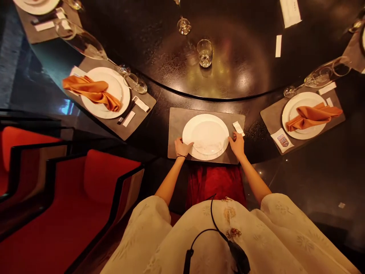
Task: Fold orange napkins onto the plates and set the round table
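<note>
Round white plate lies mid-frame on a grey placemat. Left hand and right hand, well apart, touch its near rim at either side, equally near; grip cannot be confirmed.

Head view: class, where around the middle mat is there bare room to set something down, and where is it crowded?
Bare room: the mat strip beyond the plate, and dark table between this mat and the right-hand one. Crowded: the near edge, where the left hand and right hand meet the plate, beside the paper slip.
</note>
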Action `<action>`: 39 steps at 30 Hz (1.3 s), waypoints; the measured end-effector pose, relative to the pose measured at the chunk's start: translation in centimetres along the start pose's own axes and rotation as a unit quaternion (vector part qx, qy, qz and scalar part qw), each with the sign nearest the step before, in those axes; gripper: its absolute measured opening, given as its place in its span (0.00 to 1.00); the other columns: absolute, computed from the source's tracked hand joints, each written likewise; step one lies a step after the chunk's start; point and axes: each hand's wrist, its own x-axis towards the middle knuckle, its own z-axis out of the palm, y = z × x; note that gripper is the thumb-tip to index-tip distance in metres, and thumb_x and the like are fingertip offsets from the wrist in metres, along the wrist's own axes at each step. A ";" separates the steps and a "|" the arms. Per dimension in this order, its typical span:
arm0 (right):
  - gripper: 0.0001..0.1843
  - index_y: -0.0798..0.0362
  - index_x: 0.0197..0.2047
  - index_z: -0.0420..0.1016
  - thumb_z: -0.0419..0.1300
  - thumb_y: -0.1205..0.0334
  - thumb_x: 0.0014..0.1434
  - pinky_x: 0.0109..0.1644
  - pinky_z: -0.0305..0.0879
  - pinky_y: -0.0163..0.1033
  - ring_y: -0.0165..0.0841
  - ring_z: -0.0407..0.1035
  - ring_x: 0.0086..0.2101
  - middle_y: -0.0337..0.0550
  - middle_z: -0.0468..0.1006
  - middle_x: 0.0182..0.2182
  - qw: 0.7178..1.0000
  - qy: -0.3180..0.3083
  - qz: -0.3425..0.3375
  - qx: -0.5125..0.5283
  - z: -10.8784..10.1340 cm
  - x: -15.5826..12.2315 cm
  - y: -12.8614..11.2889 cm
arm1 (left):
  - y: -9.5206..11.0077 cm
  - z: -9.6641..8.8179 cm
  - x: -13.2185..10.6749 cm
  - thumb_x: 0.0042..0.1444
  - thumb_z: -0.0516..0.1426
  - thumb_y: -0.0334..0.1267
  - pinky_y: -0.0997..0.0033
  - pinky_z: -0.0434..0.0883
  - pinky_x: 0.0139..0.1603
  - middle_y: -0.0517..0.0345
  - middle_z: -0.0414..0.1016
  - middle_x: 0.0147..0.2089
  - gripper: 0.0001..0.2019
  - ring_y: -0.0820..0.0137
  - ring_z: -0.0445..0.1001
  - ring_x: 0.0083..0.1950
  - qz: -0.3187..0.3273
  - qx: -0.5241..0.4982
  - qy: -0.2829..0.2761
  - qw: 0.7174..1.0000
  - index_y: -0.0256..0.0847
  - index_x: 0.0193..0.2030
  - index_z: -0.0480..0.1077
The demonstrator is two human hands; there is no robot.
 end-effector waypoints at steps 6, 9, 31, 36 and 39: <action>0.24 0.56 0.52 0.77 0.68 0.54 0.54 0.50 0.74 0.46 0.41 0.76 0.40 0.52 0.84 0.43 0.993 -0.030 0.086 0.077 3.1 -0.6 -1.0 | -0.5 -0.7 1.7 0.46 0.71 0.39 0.63 0.74 0.51 0.51 0.81 0.43 0.19 0.59 0.80 0.46 0.003 -0.026 -0.049 0.998 0.41 0.44 0.72; 0.27 0.57 0.52 0.77 0.71 0.58 0.49 0.52 0.73 0.46 0.42 0.77 0.42 0.53 0.84 0.44 0.993 -0.007 0.098 0.059 3.5 -0.8 -1.5 | -0.9 -1.4 2.4 0.48 0.69 0.39 0.67 0.74 0.48 0.54 0.82 0.38 0.13 0.63 0.81 0.42 0.009 -0.048 -0.067 0.997 0.40 0.39 0.74; 0.27 0.57 0.53 0.78 0.68 0.60 0.49 0.57 0.72 0.50 0.43 0.77 0.45 0.52 0.84 0.48 0.997 -0.023 0.069 0.031 4.5 0.2 -3.2 | -1.5 -3.0 2.8 0.48 0.69 0.46 0.72 0.68 0.39 0.62 0.77 0.30 0.14 0.68 0.76 0.36 -0.015 -0.021 -0.061 0.998 0.40 0.34 0.74; 0.27 0.56 0.56 0.75 0.66 0.59 0.54 0.58 0.72 0.51 0.43 0.75 0.46 0.52 0.82 0.49 0.999 -0.035 0.035 0.017 4.4 0.1 -2.6 | -1.5 -2.7 2.8 0.48 0.70 0.46 0.70 0.70 0.43 0.61 0.77 0.30 0.14 0.67 0.76 0.35 -0.013 -0.011 -0.060 0.998 0.40 0.32 0.73; 0.32 0.56 0.63 0.70 0.66 0.55 0.58 0.65 0.65 0.56 0.47 0.68 0.57 0.58 0.75 0.58 0.997 0.053 -0.001 -0.059 2.7 0.8 -1.7 | -1.9 -3.0 2.8 0.49 0.70 0.45 0.69 0.72 0.46 0.60 0.77 0.32 0.15 0.66 0.77 0.37 -0.001 -0.028 -0.035 0.999 0.40 0.38 0.74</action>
